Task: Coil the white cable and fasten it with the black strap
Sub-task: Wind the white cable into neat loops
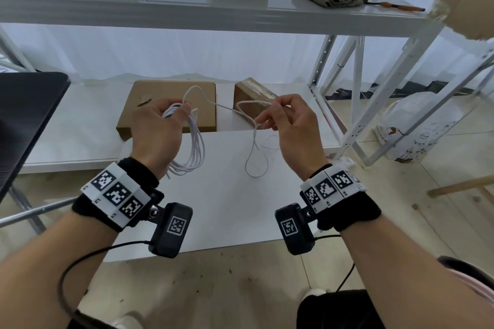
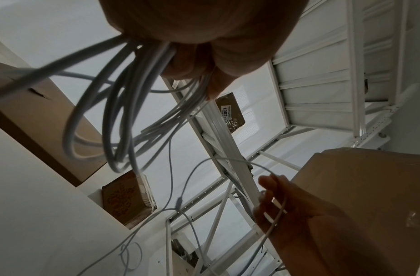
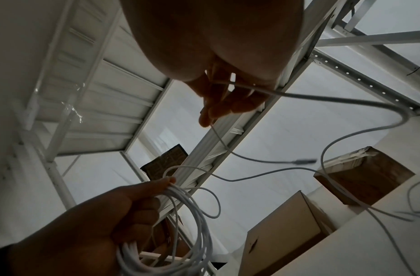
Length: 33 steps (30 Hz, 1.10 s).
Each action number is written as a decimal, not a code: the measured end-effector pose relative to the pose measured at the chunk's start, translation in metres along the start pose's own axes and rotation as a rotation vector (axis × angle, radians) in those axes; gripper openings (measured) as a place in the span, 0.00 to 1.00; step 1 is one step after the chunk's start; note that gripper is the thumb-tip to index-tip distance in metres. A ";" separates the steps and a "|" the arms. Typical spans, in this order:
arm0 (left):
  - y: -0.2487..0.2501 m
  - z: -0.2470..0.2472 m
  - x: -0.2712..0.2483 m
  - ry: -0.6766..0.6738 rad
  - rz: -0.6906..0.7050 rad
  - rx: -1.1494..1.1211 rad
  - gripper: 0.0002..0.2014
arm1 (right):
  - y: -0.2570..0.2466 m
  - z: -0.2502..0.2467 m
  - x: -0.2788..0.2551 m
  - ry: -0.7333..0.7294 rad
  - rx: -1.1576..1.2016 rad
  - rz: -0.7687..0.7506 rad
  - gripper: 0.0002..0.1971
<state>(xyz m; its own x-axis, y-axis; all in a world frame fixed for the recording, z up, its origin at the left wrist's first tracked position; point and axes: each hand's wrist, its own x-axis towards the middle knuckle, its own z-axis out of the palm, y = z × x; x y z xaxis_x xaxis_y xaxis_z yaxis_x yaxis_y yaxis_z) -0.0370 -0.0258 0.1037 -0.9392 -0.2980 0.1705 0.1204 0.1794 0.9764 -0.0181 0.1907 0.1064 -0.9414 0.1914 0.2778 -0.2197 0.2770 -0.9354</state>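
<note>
1. Nearest the lens, at the bottom of the head view, the two forearms are reaching forward, each wearing a black wristband with checkered markers and a small black camera (image 1: 171, 230) hanging beneath; they are sitting there so each can look along its hand.
2. The left hand (image 1: 156, 128), at centre left, is gripping the finished loops of the white cable (image 1: 196, 145), its fingers curling round the bundle at the top so the turns are hanging free below and staying stacked. The left wrist view is showing the same bundle fanning out from the closed fist.
3. The right hand (image 1: 288, 125), at centre right, is pinching the loose run of cable between thumb and fingers, holding it level with the left hand and some way apart from it; this is probably measuring out the next turn and keeping the strand taut enough to guide.
4. Below the right hand the uncoiled tail is dangling onto the white table (image 1: 227, 208) at mid-frame, so some length is remaining to wind, as I judge it.
5. The black strap is not showing in any view; I cannot tell where it is lying.
6. Behind the hands, a flat cardboard box (image 1: 171, 93) and a smaller box (image 1: 247, 91) are resting on the low white shelf (image 1: 80, 128).
</note>
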 end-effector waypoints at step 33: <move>0.020 -0.002 -0.023 -0.093 0.193 -0.069 0.04 | 0.068 -0.011 0.014 -0.172 -0.787 0.285 0.33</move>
<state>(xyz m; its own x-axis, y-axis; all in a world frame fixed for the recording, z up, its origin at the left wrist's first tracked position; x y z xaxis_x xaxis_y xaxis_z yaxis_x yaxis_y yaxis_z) -0.0118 -0.0173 0.1197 -0.9220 -0.1758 0.3451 0.3193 0.1591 0.9342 -0.0434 0.2231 0.0489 -0.9734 0.2250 -0.0423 0.2135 0.8255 -0.5224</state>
